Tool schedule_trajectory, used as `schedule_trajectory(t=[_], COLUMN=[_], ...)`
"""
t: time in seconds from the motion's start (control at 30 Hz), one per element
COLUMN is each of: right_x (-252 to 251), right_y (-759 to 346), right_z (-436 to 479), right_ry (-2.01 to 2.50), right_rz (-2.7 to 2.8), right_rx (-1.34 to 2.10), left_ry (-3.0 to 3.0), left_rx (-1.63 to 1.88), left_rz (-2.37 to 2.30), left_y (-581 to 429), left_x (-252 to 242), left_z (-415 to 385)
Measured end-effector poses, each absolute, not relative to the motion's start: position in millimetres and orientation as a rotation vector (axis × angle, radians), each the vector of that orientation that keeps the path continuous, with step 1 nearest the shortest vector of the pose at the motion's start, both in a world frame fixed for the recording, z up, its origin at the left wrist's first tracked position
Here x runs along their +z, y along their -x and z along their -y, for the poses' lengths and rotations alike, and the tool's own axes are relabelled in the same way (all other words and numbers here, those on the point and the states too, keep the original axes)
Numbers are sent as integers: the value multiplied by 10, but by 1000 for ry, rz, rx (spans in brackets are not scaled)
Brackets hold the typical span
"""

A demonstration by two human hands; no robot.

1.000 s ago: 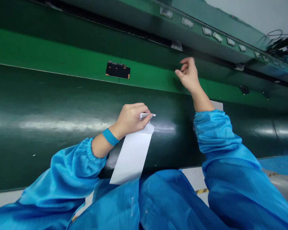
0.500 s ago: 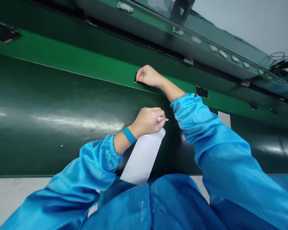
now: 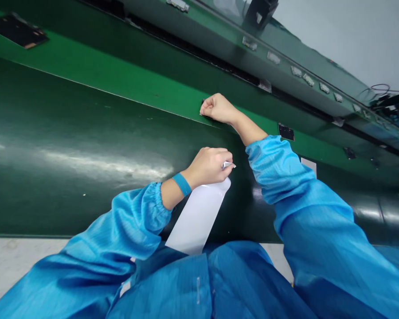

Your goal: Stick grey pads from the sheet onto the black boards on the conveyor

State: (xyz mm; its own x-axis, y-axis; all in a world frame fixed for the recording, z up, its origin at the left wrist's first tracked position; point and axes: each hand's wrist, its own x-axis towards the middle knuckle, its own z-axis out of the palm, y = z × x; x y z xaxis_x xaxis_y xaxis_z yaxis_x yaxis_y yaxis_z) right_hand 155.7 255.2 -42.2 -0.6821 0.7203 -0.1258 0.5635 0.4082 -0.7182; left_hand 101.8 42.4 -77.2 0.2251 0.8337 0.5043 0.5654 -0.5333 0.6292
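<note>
Pinching a folded white piece in the left hand, just above a white sheet; bunching fingertips of the right hand at a dark board on the green strip; cannot tell whether gripping it.

- I see glare streaking the dark green mat on the left.
- Shadow darkens the far side of the green strip.
- The far-left black board looks blurred to me.

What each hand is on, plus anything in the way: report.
Left hand pinching white sheet. Right hand at dark board on green strip, grip unclear. Right hand itself hides most of that board.
</note>
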Motion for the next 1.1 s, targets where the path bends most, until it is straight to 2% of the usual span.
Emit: schedule_trajectory(t=[0.47,0.67,0.73,0.9,1.1], right_x=[-413,-382,-386,-507,-444], right_y=[-1816,-1899,-1907,-1984,-2153], right_z=[-2508,-2410,-2398,-2675,-2604], right_ry=[1202,1263,1285,1195,1096], right_rz=[2506,2652,2695,2701,2616], right_rx=[1033,626,585,688,851], left_ry=[-2190,-2207,-2224,-2239,-2163], left_rx=[1241,1234,1255,1351,1230], left_rz=[-1310,-1231,-1174,-1208,-1278], left_y=[-1019,-951,-922,-876,-891], left_x=[-793,-726,-694,-683,-619], left_z=[-439,-432,-435,-578,-497])
